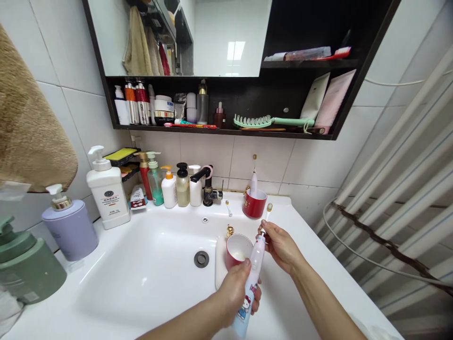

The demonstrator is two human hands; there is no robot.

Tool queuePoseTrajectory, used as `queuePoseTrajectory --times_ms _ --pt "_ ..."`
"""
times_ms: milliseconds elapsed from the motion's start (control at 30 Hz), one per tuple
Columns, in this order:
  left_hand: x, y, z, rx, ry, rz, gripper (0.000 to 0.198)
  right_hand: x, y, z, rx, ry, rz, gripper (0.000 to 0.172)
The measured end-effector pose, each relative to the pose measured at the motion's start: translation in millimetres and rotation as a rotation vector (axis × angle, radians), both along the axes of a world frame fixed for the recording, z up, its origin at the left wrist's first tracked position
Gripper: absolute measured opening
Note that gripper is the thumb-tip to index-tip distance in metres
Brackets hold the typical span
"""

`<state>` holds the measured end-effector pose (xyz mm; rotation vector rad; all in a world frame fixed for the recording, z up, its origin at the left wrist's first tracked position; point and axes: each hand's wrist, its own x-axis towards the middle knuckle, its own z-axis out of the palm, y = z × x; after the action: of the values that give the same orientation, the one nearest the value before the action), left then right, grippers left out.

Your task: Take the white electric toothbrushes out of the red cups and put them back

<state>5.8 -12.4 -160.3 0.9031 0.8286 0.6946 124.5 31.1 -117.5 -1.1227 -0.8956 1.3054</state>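
Note:
Over the sink (148, 264), my left hand (233, 290) wraps round the handle of an electric toothbrush (258, 257), pink above and pale blue with a cartoon print below. My right hand (279, 243) pinches the lower end of a white brush head (269, 208) at the handle's metal tip. Whether the head is fully seated cannot be made out. Just beyond my left hand stands a red cup (238, 255), pale inside, with a gold handle. A second red cup (255, 205) on the back ledge holds another electric toothbrush (254, 182). A loose brush head (229, 208) lies left of it.
A black faucet (207, 186) rises at the sink's back. Several pump bottles (169, 189) line the ledge to its left, with larger ones (72, 226) on the left counter. Overhead hangs a dark cabinet (226, 132) with toiletries and a green hairbrush (272, 122). White pipes (399, 189) stand right.

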Motion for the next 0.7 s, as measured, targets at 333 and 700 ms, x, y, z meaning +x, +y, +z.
queuePoseTrajectory --times_ms 333,700 --pt "0.1 0.0 1.3 0.038 0.008 0.033 0.053 -2.2 3.1 -2.8 0.020 -0.028 -0.022 0.023" --pt "-0.7 0.1 2.5 -0.017 -0.029 0.044 0.051 -5.2 1.7 -5.7 0.019 -0.049 0.012 0.026"
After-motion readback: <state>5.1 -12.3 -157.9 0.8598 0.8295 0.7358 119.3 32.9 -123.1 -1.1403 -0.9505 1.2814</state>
